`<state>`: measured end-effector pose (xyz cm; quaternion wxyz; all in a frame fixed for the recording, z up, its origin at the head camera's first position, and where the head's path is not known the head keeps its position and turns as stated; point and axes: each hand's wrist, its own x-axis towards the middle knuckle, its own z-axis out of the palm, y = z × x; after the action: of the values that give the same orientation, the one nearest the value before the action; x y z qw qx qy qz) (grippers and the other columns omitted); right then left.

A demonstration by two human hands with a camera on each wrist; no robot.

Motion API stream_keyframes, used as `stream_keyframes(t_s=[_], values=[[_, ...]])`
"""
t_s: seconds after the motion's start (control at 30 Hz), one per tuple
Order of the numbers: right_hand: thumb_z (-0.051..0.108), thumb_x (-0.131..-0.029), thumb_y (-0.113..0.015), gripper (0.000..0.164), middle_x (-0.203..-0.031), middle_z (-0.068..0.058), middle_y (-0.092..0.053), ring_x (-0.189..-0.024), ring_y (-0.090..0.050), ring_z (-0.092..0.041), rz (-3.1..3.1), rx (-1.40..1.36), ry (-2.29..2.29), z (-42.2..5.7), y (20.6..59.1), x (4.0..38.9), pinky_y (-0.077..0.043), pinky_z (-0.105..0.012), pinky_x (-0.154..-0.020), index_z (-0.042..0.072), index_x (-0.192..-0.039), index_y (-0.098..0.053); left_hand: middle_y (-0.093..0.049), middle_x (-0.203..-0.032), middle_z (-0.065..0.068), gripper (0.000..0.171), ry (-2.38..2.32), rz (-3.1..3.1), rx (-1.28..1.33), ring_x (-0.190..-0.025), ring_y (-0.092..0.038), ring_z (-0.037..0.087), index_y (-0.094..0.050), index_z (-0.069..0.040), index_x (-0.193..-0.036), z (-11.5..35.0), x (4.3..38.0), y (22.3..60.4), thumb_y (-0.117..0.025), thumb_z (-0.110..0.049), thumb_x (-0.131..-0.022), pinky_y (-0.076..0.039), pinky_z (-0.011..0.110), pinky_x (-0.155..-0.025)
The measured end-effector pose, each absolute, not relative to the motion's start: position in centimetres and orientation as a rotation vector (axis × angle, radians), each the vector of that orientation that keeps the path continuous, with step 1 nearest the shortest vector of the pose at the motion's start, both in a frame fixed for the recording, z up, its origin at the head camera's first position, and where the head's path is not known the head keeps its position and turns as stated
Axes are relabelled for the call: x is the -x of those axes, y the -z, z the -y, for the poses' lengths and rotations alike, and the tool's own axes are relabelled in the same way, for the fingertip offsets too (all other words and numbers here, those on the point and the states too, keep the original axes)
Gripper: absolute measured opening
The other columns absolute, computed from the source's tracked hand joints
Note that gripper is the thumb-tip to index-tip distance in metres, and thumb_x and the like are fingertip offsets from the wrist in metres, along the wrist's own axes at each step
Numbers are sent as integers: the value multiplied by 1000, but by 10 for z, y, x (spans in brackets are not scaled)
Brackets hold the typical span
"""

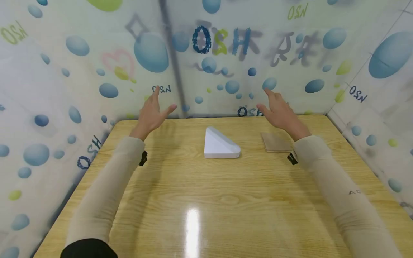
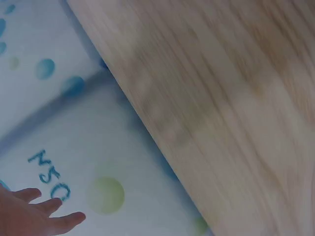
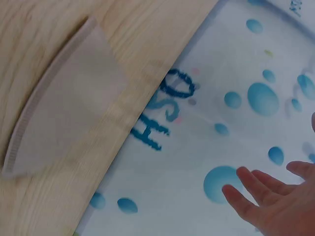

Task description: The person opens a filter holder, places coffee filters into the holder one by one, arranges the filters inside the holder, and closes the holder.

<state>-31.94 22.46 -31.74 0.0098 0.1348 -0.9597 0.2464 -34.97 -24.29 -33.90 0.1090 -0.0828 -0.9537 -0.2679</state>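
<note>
My left hand (image 1: 151, 114) is raised above the far left part of the wooden table (image 1: 180, 190), fingers spread and holding nothing. On the other side my right hand (image 1: 280, 114) hovers over the far right, thumb apart from the extended fingers, also holding nothing. Between them on the tabletop sits a white triangular holder (image 1: 219, 145) with a rounded corner. Below the right hand lies a flat brown paper coffee filter (image 1: 275, 142); the right wrist view shows the crimped curved edge of this filter (image 3: 69, 103). Both hands are clear of these things.
A light wall covering (image 1: 206, 89) with blue and green spots and lettering rises behind the table's far edge. Similar printed sheets (image 1: 35, 186) stand along the left and right sides. A bright light reflection lies on the near tabletop.
</note>
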Motion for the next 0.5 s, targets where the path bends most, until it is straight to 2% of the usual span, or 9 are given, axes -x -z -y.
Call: stream_keyframes(t_s=[0.13, 0.23, 0.37, 0.5], values=[[54, -109, -36, 81, -165, -33, -20, -148, -31, -51, 2994, -501, -800, -213, 325, 309, -29, -69, -116, 12, -167, 1, -8, -175, 14, 109, 1113, 2767, 195, -159, -17, 43, 9, -27, -166, 224, 340, 347, -59, -71, -93, -21, 69, -122], [56, -108, -36, 82, -161, -30, -31, -144, -39, -46, 2992, -535, -863, -203, 331, 302, -34, -66, -114, 12, -167, 1, -11, -174, 13, 111, 1345, 2719, 160, -158, -20, 40, 8, -25, -167, 209, 333, 352, -65, -64, -93, -25, 62, -124], [62, -106, -36, 86, -161, -26, -35, -144, -42, -45, 2995, -556, -984, -188, 340, 294, -36, -64, -114, 15, -167, 2, -16, -173, 16, 109, 1502, 2710, 149, -155, -28, 42, 8, -24, -167, 191, 322, 360, -67, -56, -95, -32, 59, -122], [58, -107, -39, 84, -160, -26, -37, -143, -44, -45, 3000, -566, -1086, -176, 351, 286, -38, -64, -114, 15, -167, 0, -19, -172, 16, 106, 1609, 2742, 135, -154, -31, 42, 5, -24, -167, 173, 310, 372, -68, -53, -95, -34, 57, -121]])
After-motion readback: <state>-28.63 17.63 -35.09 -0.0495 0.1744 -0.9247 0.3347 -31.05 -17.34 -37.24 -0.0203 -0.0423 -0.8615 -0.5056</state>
